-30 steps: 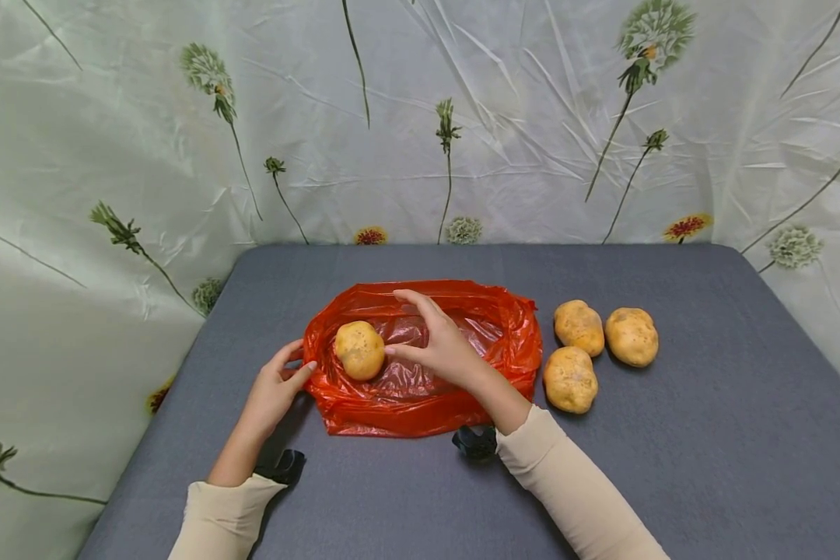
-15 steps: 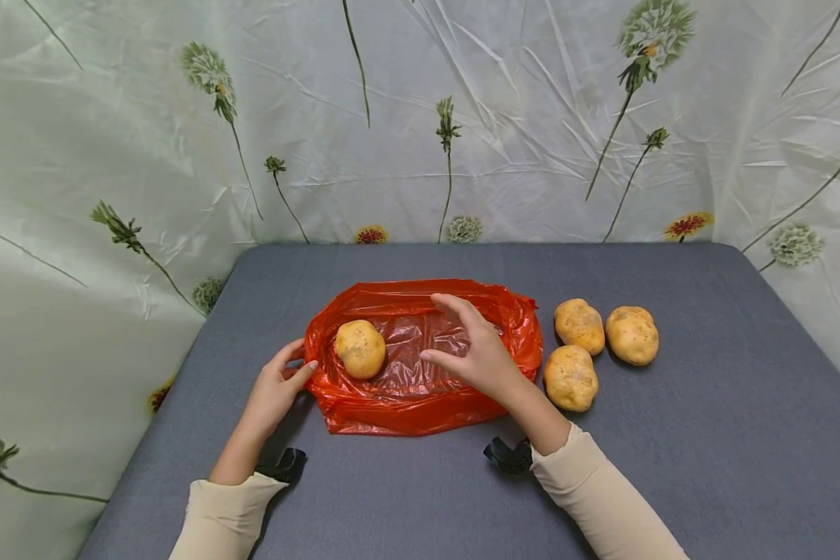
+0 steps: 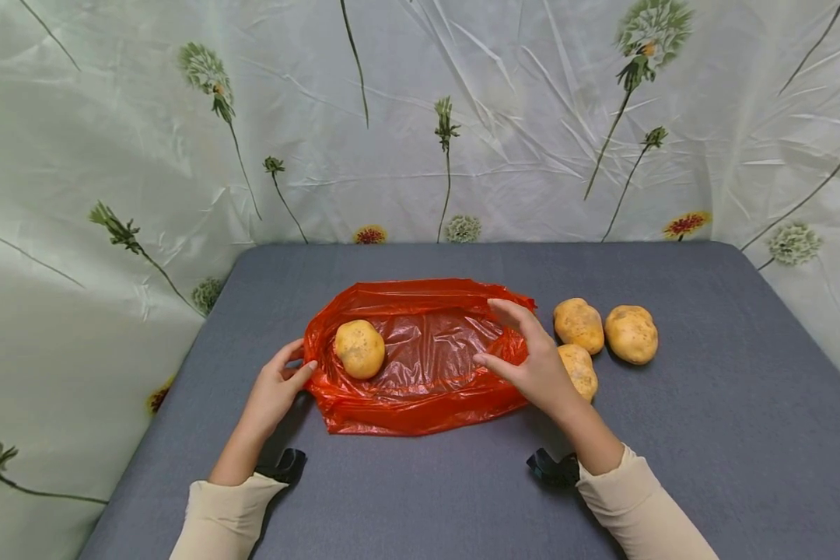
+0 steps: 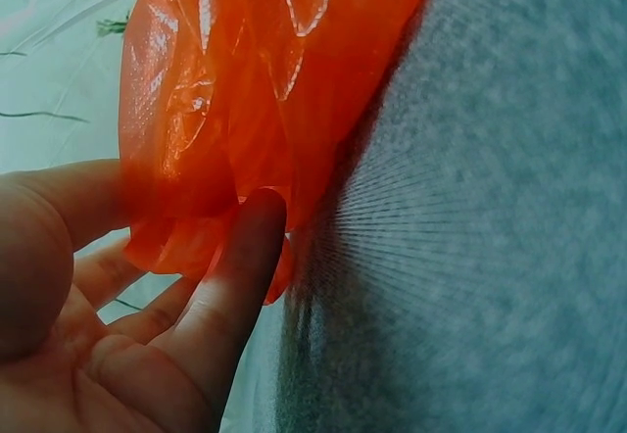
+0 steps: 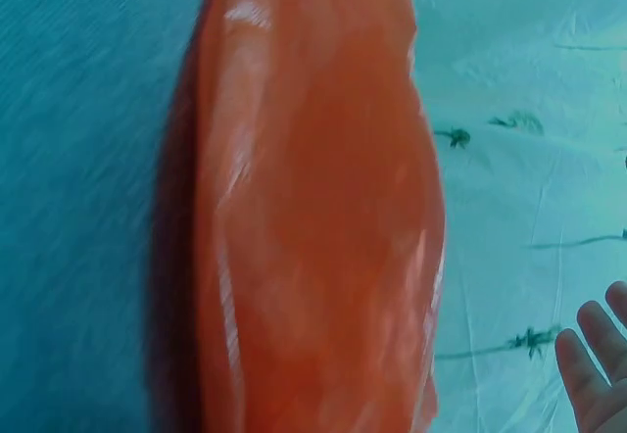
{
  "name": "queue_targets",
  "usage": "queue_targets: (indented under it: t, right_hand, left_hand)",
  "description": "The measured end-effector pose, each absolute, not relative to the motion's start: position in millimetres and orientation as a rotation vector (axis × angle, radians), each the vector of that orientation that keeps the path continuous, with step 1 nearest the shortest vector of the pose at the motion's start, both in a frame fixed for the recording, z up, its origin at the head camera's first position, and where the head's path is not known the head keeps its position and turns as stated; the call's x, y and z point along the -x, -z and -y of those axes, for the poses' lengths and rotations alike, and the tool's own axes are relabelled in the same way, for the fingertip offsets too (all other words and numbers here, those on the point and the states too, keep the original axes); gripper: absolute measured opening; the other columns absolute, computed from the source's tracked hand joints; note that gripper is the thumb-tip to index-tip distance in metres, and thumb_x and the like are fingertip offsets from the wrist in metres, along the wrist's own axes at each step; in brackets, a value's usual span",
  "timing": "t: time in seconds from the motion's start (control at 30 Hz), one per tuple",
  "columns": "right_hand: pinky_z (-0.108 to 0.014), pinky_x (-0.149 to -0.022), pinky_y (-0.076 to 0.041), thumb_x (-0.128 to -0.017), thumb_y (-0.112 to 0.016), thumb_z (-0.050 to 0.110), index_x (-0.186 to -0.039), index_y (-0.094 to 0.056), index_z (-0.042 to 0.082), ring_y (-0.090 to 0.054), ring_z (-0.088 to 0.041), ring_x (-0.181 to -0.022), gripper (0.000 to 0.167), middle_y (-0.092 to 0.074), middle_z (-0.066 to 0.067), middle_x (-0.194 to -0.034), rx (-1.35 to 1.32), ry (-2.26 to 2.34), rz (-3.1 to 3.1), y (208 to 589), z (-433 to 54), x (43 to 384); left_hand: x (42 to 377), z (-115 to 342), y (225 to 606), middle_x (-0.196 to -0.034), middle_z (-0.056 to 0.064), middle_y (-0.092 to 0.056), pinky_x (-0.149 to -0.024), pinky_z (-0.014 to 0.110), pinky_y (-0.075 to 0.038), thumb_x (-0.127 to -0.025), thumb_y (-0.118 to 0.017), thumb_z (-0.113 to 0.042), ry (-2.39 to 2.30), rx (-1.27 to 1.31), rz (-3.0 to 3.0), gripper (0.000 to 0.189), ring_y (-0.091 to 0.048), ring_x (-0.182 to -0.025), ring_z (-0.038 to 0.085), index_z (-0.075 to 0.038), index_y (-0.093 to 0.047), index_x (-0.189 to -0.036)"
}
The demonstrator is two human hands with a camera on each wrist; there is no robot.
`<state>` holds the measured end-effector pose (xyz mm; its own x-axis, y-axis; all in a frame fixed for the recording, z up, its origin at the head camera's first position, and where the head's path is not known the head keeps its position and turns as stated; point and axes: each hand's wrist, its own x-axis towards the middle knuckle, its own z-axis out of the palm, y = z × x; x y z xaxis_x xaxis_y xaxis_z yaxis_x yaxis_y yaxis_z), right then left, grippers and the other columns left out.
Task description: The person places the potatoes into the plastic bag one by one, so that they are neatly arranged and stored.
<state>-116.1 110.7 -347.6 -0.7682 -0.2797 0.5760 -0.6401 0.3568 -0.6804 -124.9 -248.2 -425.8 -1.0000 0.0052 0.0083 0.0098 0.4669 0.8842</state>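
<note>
A red plastic bag (image 3: 420,416) lies spread on the table with its mouth facing up. One potato (image 3: 360,349) sits inside at the left end. My left hand (image 3: 271,393) pinches the bag's left rim; the left wrist view shows the thumb (image 4: 250,247) on the near side of the red film and a finger behind it. Over the bag's right end hovers my right hand (image 3: 542,369), thumb and fingers apart, holding nothing. Beyond it lie two potatoes, a left one (image 3: 579,326) and a right one (image 3: 631,334). A third potato (image 3: 578,372) is partly hidden by that hand.
The grey table (image 3: 420,498) reaches back to a pale curtain (image 3: 392,117) printed with flowers, which also hangs along the left side. Dark wrist straps, one left (image 3: 283,467) and one right (image 3: 554,470), sit at the beige cuffs.
My right hand has moved right, from beside the potato in the bag to the bag's right end, and now covers part of the nearest loose potato. My left hand has stayed put.
</note>
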Motion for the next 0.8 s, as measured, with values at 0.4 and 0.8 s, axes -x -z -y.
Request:
queue_targets:
  t: [0.4,0.8]
  right_hand:
    - [-0.02,-0.093,-0.031,-0.057,-0.075,-0.016,-0.12,-0.041,-0.013,-0.047,-0.024,-0.109,0.072,-0.047,-0.027,-0.116,-0.769,-1.249,2.236,356,-142,109]
    - [-0.015,-0.092,-0.031,-0.054,-0.075,-0.02,-0.118,-0.043,-0.015,-0.041,0.001,-0.112,0.071,-0.048,-0.03,-0.113,-0.658,-1.208,2.29,369,-177,99]
  left_hand:
    - [125,249,425,-0.116,0.02,-0.048,-0.065,0.025,-0.046,-0.091,-0.055,-0.02,1.602,0.002,2.705,0.046,-0.058,-0.087,0.025,-0.005,-0.04,-0.132]
    - [125,249,426,-0.117,0.018,-0.049,-0.066,0.024,-0.046,-0.091,-0.055,-0.019,1.598,0.018,2.703,0.045,-0.058,-0.089,0.029,-0.007,-0.042,-0.131]
